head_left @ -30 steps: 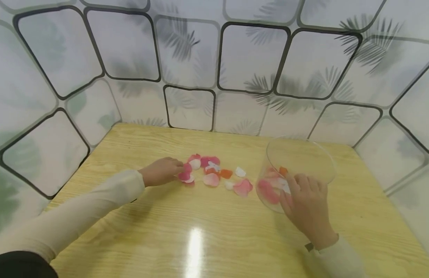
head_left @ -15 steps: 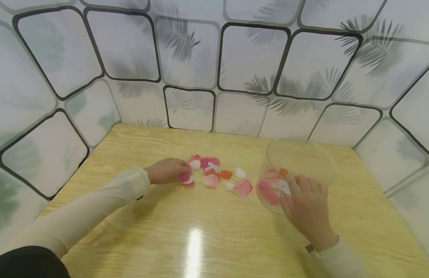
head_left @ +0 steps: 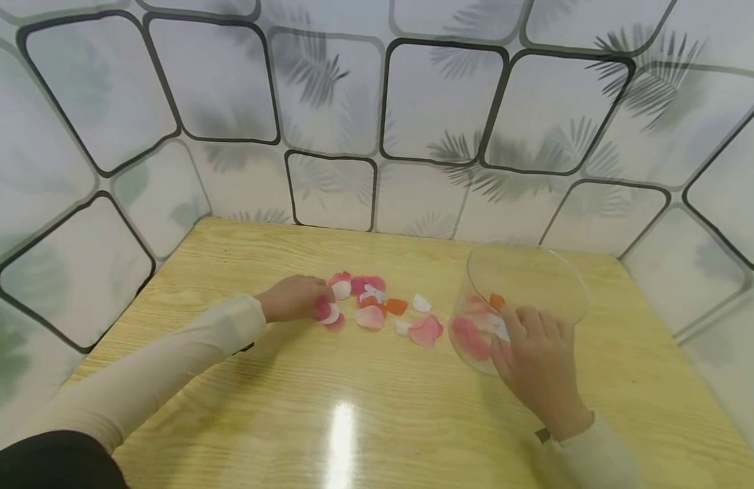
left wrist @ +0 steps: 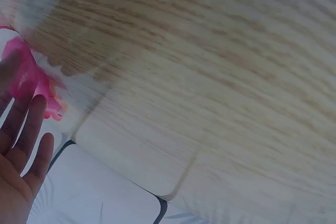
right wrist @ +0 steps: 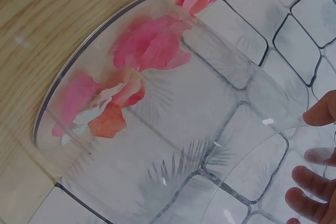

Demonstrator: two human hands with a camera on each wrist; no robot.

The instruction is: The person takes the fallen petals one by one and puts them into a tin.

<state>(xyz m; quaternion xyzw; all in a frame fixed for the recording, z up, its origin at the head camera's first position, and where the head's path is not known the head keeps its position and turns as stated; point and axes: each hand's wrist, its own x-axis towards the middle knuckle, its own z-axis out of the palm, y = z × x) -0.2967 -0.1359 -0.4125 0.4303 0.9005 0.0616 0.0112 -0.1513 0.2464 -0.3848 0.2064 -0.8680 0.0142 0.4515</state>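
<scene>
My left hand (head_left: 294, 299) is at the left end of a cluster of loose flower petals. In the left wrist view its thumb and fingers pinch a deep pink petal (left wrist: 29, 74). My right hand (head_left: 539, 367) grips the rim of a clear round container (head_left: 468, 268), thumb on one side of the wall and fingers on the other. Inside, near the container's bottom, lie pink petals (right wrist: 152, 43), an orange petal (right wrist: 108, 121) and white ones. Between hand and container, the table bears a pale pink petal (head_left: 370, 317), an orange petal (head_left: 396, 307) and a pink petal (head_left: 426, 331).
All this stands on a light wood-grain table (head_left: 261, 407), with a bright light reflection near its front. A patterned wall covering (head_left: 328, 88) with dark outlines and leaf prints rises behind and beside the table. A white petal (head_left: 421, 303) lies left of the container.
My left hand has moved slightly right onto the deep pink petals, its fingers now closing on one. More of the white petal beneath shows. The right hand and container have stayed put.
</scene>
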